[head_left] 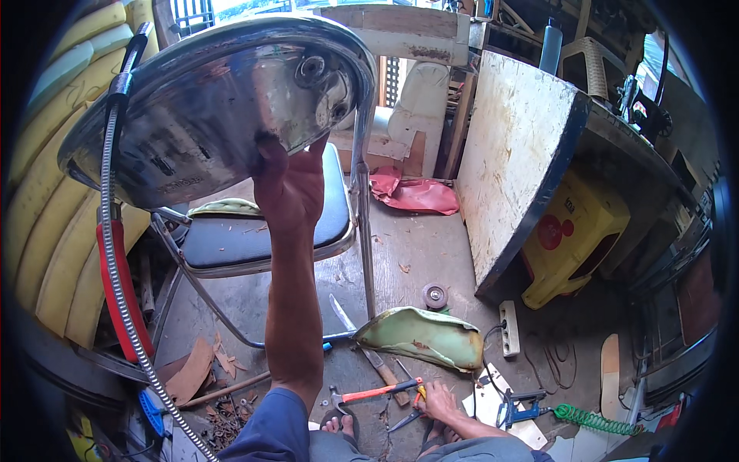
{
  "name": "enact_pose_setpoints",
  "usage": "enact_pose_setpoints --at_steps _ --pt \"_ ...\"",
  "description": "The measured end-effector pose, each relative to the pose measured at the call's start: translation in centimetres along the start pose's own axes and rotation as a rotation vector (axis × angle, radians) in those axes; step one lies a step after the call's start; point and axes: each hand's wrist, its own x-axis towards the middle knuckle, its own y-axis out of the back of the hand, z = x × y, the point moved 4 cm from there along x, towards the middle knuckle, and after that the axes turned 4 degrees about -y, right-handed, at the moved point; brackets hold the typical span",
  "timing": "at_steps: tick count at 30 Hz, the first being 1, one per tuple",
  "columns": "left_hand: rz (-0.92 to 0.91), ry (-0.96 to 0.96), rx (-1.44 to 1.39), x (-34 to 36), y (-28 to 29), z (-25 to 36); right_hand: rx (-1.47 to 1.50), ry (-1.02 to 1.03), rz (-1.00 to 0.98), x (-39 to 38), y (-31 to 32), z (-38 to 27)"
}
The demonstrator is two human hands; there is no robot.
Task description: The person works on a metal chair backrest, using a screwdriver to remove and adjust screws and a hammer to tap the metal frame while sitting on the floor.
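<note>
so, left hand grips one backrest; right hand, hold unclear, meets one yellow-handled tool.

L hand – fingers part hid. behind metal panel; R hand – grip unclear; flex hose btm cut off

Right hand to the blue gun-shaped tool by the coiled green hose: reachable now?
Likely yes: the right hand is near the blue gun-shaped tool; only a thin black cord seems to cross between them.
</note>
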Motion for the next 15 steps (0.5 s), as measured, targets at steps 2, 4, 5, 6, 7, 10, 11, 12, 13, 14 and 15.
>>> enact_pose_setpoints --at_steps 2,4,5,6,7,10,11,12,13,14,15 --pt "-0.01 -0.003 0.001 0.0 -0.1 -0.1 0.017 0.002 0.021 0.2 -1.0 1.3" --pt "-0.004 -0.001 0.007 -0.2 0.2 -0.8 0.083 -0.056 -0.017 0.6 -1.4 3.2" --pt "-0.001 -0.019 0.019 -0.2 0.4 -0.5 0.12 -0.071 -0.043 0.6 -0.1 2.3" --pt "0.001 -0.036 0.029 -0.2 0.5 -0.3 0.173 -0.202 -0.118 0.6 1.7 2.3" --pt "0.004 -0.052 0.03 0.0 0.5 -0.2 0.222 -0.182 0.038 0.5 3.4 2.8" --pt "0.005 -0.073 0.045 0.0 0.0 -0.6 0.322 -0.198 0.282 0.5 12.8 2.2" --pt "0.017 -0.08 0.038 -0.1 0.0 -0.8 0.398 -0.067 0.404 0.1 17.8 0.7" --pt "0.026 -0.089 0.04 -0.1 -0.2 -0.9 0.416 0.187 0.594 -0.8 23.7 -2.5" --pt "0.025 -0.104 0.052 0.0 -0.1 -0.8 0.426 0.217 0.542 -1.6 28.9 -5.7" --pt "0.007 -0.118 -0.007 0.2 -0.1 -1.1 0.396 0.369 0.663 -2.6 33.1 -8.2" --pt "-0.006 -0.133 -0.066 0.2 0.1 -1.2 0.407 0.51 0.764 -3.5 36.2 -10.3"
